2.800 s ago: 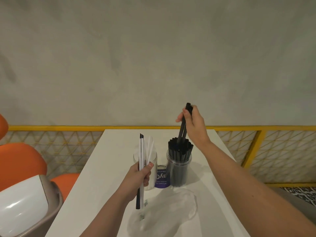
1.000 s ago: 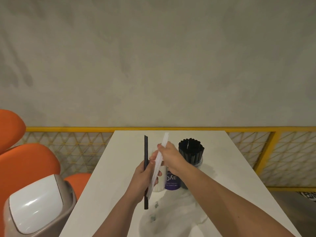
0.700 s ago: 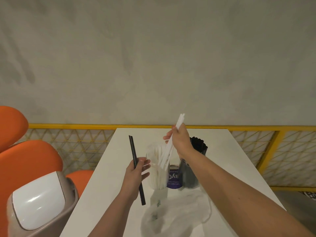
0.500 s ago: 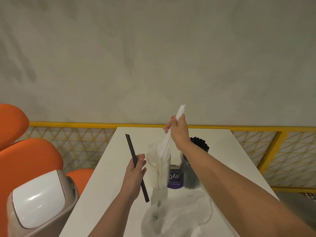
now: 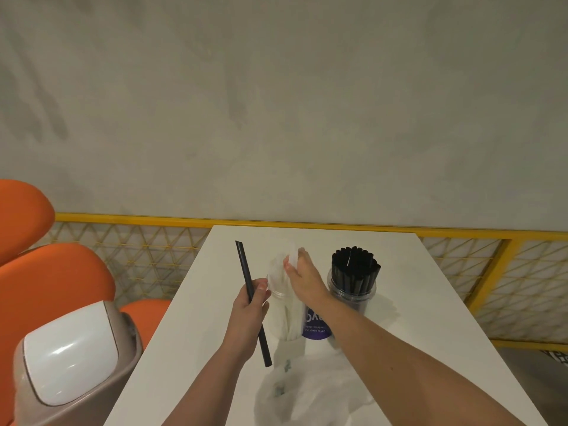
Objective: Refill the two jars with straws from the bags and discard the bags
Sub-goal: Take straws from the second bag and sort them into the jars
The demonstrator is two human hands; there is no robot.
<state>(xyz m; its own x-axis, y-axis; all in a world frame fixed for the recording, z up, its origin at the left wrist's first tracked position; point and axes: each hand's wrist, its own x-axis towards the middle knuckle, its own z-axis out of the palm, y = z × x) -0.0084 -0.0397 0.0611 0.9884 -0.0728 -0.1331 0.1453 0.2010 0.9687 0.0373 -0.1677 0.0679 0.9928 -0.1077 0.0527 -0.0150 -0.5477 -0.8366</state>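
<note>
Two jars stand side by side toward the far end of the white desk (image 5: pixel 430 302). The left jar (image 5: pixel 284 315) holds white straws (image 5: pixel 292 258), and the right jar (image 5: pixel 353 295) is packed with black ones. The right grip (image 5: pixel 302 281) is closed round the tops of the white straws, directly over their jar. The left grip (image 5: pixel 249 315) clasps a single black straw (image 5: pixel 244 269) just beside that jar. An emptied clear bag (image 5: pixel 307 395) lies crumpled on the near part of the desk.

I'd worry that pressing down on the white bundle tips its light jar, or that the right forearm, which passes close to the right jar, knocks it over. The lone black straw could also land in the wrong jar, and the limp bag may slide off the desk.

A swing-lid bin (image 5: pixel 70 358) waits at the left beside orange chairs (image 5: pixel 46 272). Behind are a yellow railing (image 5: pixel 307 224) and a bare grey wall (image 5: pixel 276 103).
</note>
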